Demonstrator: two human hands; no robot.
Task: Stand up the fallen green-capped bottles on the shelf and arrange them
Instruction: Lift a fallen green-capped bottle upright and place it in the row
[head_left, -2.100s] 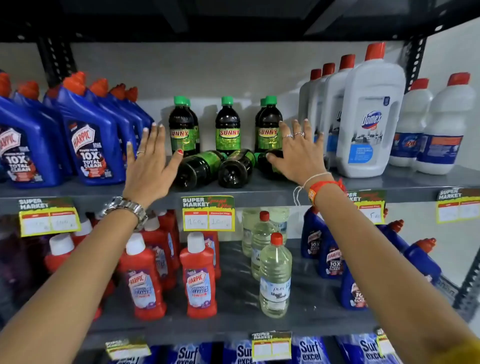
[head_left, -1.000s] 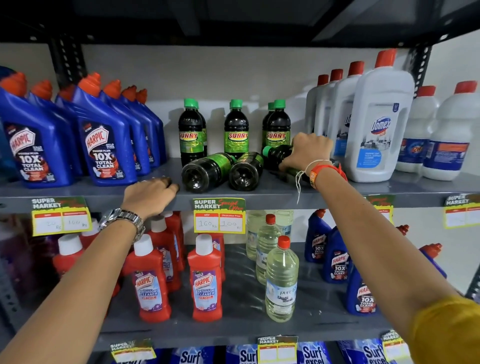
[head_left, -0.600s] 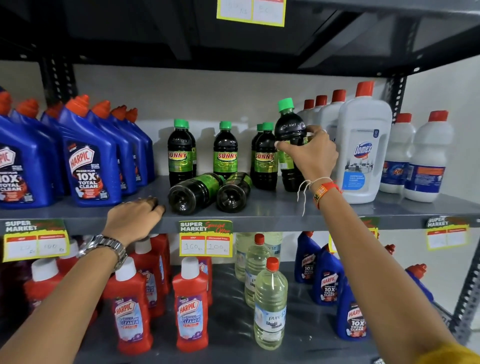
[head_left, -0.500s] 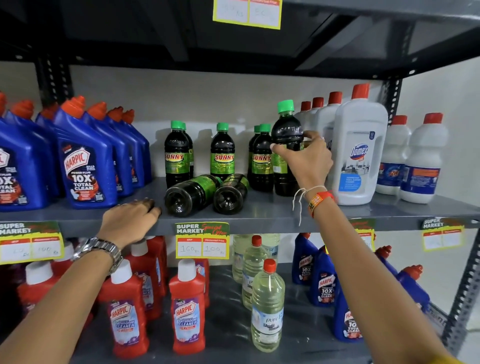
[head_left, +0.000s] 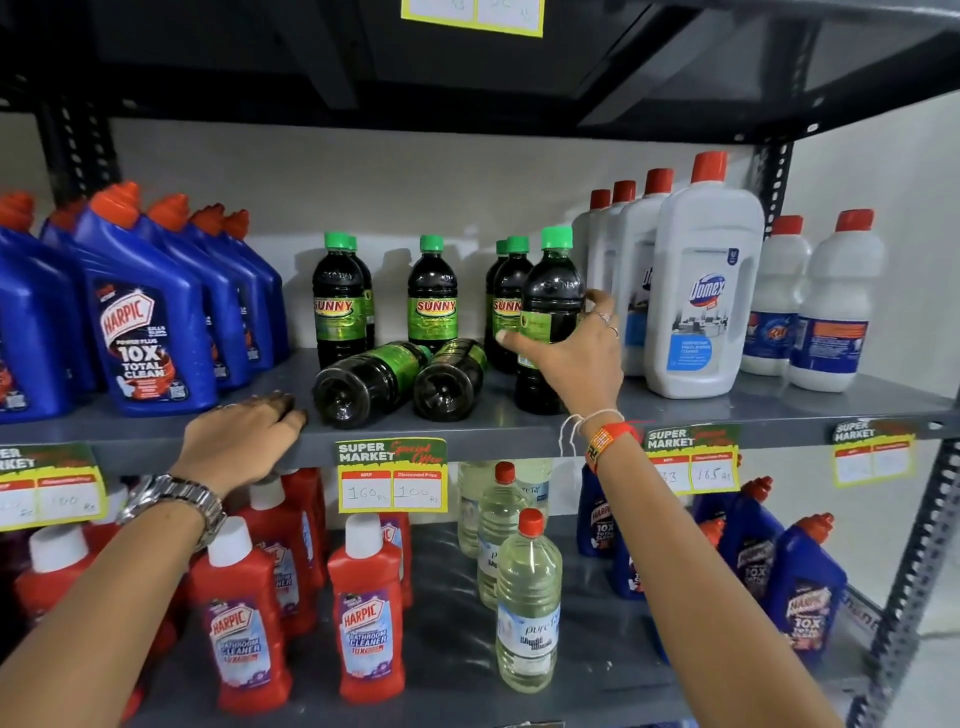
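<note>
Dark green-capped bottles stand in rows on the grey shelf (head_left: 727, 415). My right hand (head_left: 576, 358) grips one upright bottle (head_left: 549, 306) at the right end of the group, its base on the shelf. Two fallen bottles lie side by side with their bases facing me, the left one (head_left: 366, 382) and the right one (head_left: 449, 376). Behind them stand upright bottles (head_left: 337, 306) (head_left: 432, 301) (head_left: 506, 306). My left hand (head_left: 244, 441) rests curled on the shelf's front edge, just left of the fallen bottles, holding nothing.
Blue Harpic bottles (head_left: 150, 322) crowd the shelf's left part. White Domex bottles (head_left: 701, 291) stand close to the right of the held bottle. Price tags (head_left: 392, 475) hang on the shelf edge. Red bottles and clear bottles fill the shelf below.
My right hand lifted a fallen bottle from the right side, turned it upright and set it down in front of the right-hand row. My left hand dropped to the shelf edge and stayed.
</note>
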